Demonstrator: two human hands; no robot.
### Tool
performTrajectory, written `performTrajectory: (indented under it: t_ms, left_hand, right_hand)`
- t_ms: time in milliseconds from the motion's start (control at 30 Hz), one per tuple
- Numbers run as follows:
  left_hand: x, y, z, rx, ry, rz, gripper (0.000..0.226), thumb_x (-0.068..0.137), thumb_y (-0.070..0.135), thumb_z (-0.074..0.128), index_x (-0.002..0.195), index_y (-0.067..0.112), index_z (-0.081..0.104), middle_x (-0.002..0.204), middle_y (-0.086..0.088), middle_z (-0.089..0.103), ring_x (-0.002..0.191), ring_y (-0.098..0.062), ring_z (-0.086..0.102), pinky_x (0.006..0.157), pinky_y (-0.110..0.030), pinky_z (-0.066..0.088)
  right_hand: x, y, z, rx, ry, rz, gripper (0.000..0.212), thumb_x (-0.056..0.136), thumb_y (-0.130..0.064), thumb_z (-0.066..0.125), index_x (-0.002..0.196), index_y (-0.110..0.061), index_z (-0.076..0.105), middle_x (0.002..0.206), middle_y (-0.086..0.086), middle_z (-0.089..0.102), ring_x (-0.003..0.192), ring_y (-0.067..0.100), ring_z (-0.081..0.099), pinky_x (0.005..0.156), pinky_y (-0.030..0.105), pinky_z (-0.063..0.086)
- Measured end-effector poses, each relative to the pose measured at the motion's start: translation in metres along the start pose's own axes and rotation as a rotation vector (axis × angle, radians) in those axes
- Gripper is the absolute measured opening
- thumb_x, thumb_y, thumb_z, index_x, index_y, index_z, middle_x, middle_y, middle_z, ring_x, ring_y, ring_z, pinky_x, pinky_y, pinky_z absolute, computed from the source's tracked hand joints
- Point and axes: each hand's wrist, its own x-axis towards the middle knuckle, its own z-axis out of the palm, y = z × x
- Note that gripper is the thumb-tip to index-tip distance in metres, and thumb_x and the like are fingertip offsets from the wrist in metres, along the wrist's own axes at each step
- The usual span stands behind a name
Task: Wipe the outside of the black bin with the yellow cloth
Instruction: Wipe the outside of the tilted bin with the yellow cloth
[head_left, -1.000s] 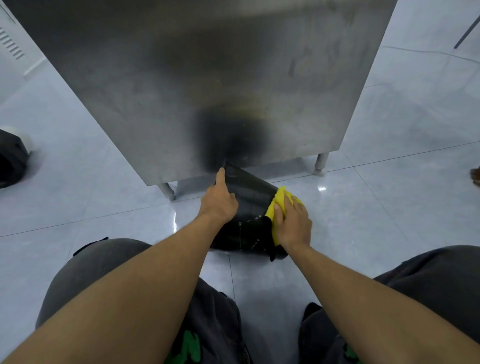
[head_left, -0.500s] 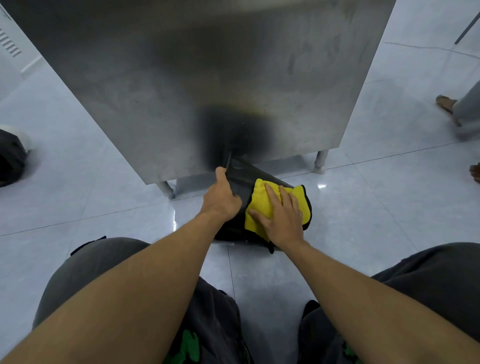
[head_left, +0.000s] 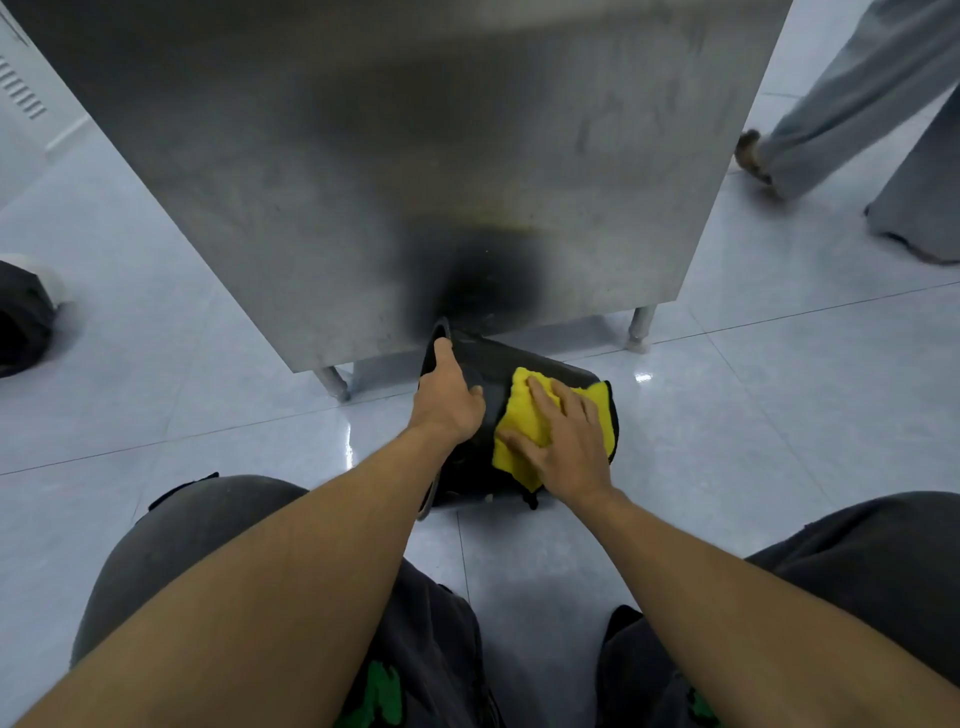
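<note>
The black bin (head_left: 501, 366) lies tipped on its side on the tiled floor, its far end against the foot of a steel cabinet. My left hand (head_left: 449, 397) grips the bin's rim on the left, thumb along the edge. The yellow cloth (head_left: 522, 415) is spread flat on the bin's upper side. My right hand (head_left: 563, 441) presses down on the cloth with fingers spread, covering its right half.
A tall stainless steel cabinet (head_left: 395, 171) on short legs stands right behind the bin. A person's legs in grey trousers (head_left: 852, 98) stand at the upper right. A dark object (head_left: 23, 317) lies at the left edge. My knees fill the bottom.
My right hand has carried the cloth from the bin's right side up onto its top, spreading it flat. A person's legs have come further into view at the upper right.
</note>
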Motion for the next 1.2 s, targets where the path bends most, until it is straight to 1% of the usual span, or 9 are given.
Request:
performTrajectory:
  t_ms: [200, 333, 400, 567, 733, 833, 933, 1067, 1200]
  left_hand:
    - [0.009, 0.0, -0.004, -0.038, -0.027, -0.003, 0.061, 0.095, 0.012, 0.06, 0.146, 0.015, 0.025, 0.124, -0.016, 0.06, 0.098, -0.024, 0.056, 0.083, -0.031, 0.047]
    - [0.006, 0.001, -0.002, -0.07, -0.047, 0.05, 0.068, 0.094, 0.013, 0.06, 0.151, 0.017, 0.023, 0.136, -0.014, 0.057, 0.118, -0.031, 0.058, 0.093, -0.035, 0.049]
    - [0.004, 0.002, -0.001, -0.07, -0.077, 0.065, 0.075, 0.095, 0.015, 0.06, 0.155, 0.02, 0.016, 0.145, -0.013, 0.051, 0.127, -0.033, 0.053, 0.103, -0.039, 0.046]
    - [0.001, 0.001, 0.002, -0.034, -0.077, 0.055, 0.065, 0.098, 0.019, 0.056, 0.148, 0.022, 0.014, 0.13, -0.014, 0.06, 0.106, -0.032, 0.062, 0.097, -0.048, 0.052]
    - [0.003, 0.003, 0.001, 0.006, -0.04, 0.064, 0.072, 0.098, 0.018, 0.051, 0.157, 0.023, 0.01, 0.137, -0.015, 0.057, 0.107, -0.03, 0.062, 0.091, -0.038, 0.05]
    - [0.003, 0.004, -0.002, -0.029, -0.071, 0.064, 0.074, 0.095, 0.02, 0.048, 0.158, 0.026, 0.01, 0.138, -0.014, 0.056, 0.101, -0.027, 0.059, 0.087, -0.034, 0.047]
    - [0.005, 0.005, -0.004, -0.08, -0.112, 0.038, 0.07, 0.093, 0.019, 0.047, 0.157, 0.022, 0.018, 0.148, -0.014, 0.047, 0.129, -0.034, 0.049, 0.099, -0.036, 0.041]
    - [0.005, 0.003, -0.003, -0.165, -0.062, -0.055, 0.045, 0.094, 0.014, 0.048, 0.135, 0.01, 0.032, 0.117, -0.017, 0.061, 0.11, -0.037, 0.058, 0.086, -0.039, 0.045]
    - [0.004, 0.002, -0.006, -0.16, -0.052, -0.05, 0.032, 0.093, 0.012, 0.048, 0.12, 0.01, 0.032, 0.101, -0.012, 0.059, 0.095, -0.035, 0.058, 0.078, -0.04, 0.045]
  right_hand:
    - [0.011, -0.016, 0.001, 0.103, 0.029, -0.005, 0.068, 0.09, -0.068, 0.051, 0.146, -0.029, 0.05, 0.142, -0.002, 0.057, 0.129, 0.021, 0.049, 0.107, 0.036, 0.041]
    - [0.026, -0.016, -0.002, 0.303, 0.154, 0.223, 0.048, 0.094, -0.055, 0.055, 0.125, -0.02, 0.065, 0.118, 0.002, 0.07, 0.111, 0.025, 0.062, 0.085, 0.031, 0.046]
    - [0.028, -0.014, -0.011, 0.368, 0.199, 0.389, 0.047, 0.093, -0.047, 0.064, 0.127, -0.014, 0.059, 0.123, 0.007, 0.064, 0.113, 0.027, 0.06, 0.083, 0.027, 0.039]
    - [0.02, 0.003, -0.016, 0.348, 0.167, 0.658, 0.041, 0.098, -0.042, 0.057, 0.125, -0.01, 0.059, 0.125, 0.015, 0.059, 0.113, 0.035, 0.058, 0.09, 0.038, 0.043]
    - [0.02, -0.002, -0.004, 0.25, 0.145, 0.355, 0.043, 0.099, -0.04, 0.044, 0.121, -0.011, 0.066, 0.12, 0.01, 0.068, 0.116, 0.033, 0.059, 0.097, 0.042, 0.047]
    - [0.027, -0.017, -0.01, 0.337, 0.043, 0.181, 0.05, 0.094, -0.041, 0.04, 0.137, -0.025, 0.061, 0.134, -0.001, 0.066, 0.124, 0.023, 0.058, 0.105, 0.038, 0.046]
    - [0.027, -0.032, -0.021, 0.411, -0.079, -0.007, 0.059, 0.09, -0.027, 0.041, 0.147, -0.033, 0.051, 0.149, -0.007, 0.055, 0.138, 0.011, 0.045, 0.117, 0.024, 0.028]
    - [0.013, -0.042, -0.02, 0.436, -0.075, -0.271, 0.068, 0.082, -0.016, 0.045, 0.149, -0.021, 0.049, 0.153, -0.006, 0.05, 0.145, 0.008, 0.04, 0.121, 0.02, 0.022]
    - [0.011, -0.037, -0.014, 0.444, -0.039, -0.31, 0.067, 0.082, -0.015, 0.051, 0.148, -0.019, 0.05, 0.152, -0.006, 0.052, 0.145, 0.008, 0.041, 0.123, 0.028, 0.027]
